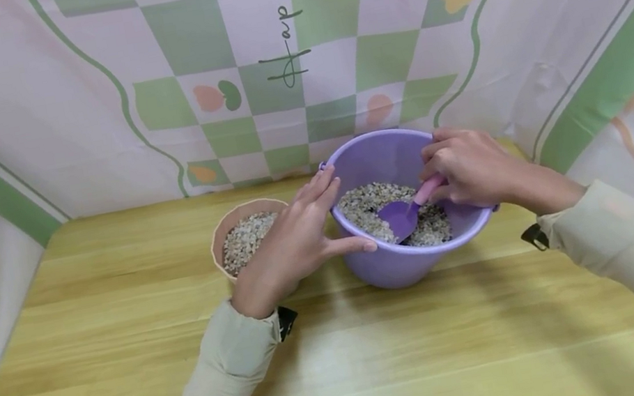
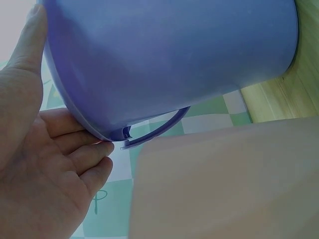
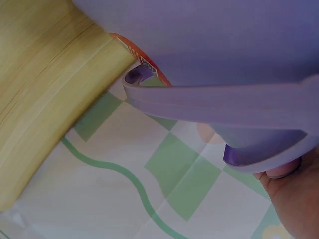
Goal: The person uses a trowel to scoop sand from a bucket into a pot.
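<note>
A purple bucket (image 1: 406, 271) stands on the table with pale grit (image 1: 371, 199) inside it. My right hand (image 1: 467, 168) reaches over the bucket's right rim and grips the pink handle of a toy shovel (image 1: 400, 219). The shovel's purple blade rests in the grit, tilted. My left hand (image 1: 295, 237) touches the bucket's left rim, thumb along the front edge and fingers lightly bent toward the back. In the left wrist view its palm faces the bucket wall (image 2: 174, 55). The right wrist view shows the bucket's handle (image 3: 214, 102) hanging outside, with most of my right hand hidden.
Left of the bucket, a peach-coloured pot (image 1: 217, 247) holds more grit and is partly covered by my left hand. The wooden table (image 1: 348, 376) ends at a checked cloth (image 1: 263, 37) behind. More cloth hangs along both sides.
</note>
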`<state>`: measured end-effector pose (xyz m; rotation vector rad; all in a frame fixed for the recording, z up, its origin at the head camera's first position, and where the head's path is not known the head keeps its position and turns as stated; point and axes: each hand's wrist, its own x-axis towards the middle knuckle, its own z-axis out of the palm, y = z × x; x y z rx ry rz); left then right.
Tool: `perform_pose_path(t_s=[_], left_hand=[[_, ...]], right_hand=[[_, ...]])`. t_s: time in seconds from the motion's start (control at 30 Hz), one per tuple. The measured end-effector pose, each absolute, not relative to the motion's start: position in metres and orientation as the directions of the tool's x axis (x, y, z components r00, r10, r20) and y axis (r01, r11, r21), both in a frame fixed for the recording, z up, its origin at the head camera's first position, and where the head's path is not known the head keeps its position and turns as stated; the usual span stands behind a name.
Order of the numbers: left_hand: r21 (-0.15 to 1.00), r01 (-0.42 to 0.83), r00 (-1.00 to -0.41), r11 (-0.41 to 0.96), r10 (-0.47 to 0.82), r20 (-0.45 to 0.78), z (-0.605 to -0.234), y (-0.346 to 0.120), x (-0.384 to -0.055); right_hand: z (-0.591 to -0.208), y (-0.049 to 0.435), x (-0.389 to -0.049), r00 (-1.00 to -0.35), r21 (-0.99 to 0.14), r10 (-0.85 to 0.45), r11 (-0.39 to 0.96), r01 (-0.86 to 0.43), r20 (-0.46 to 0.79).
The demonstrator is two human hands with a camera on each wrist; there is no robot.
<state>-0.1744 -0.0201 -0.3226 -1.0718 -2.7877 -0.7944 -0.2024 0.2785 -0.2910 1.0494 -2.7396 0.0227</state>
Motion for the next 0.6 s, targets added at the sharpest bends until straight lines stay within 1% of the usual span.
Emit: perform_pose_path(t_s=[0.2, 0.6], left_hand=[[0.444, 0.637, -0.76, 0.63, 0.611, 0.223, -0.3233, -0.0201, -0.1739], [0.448, 0.636, -0.761, 0.629, 0.609, 0.225, -0.3231, -0.0192, -0.1741]], right_hand=[[-0.292, 0.2791, -0.2026, -0.716, 0.062, -0.669, 0.738, -0.672, 0.2], [-0.2928, 0.2796, -0.2051, -0.692, 0.026, -0.683, 0.716, -0.698, 0.232]])
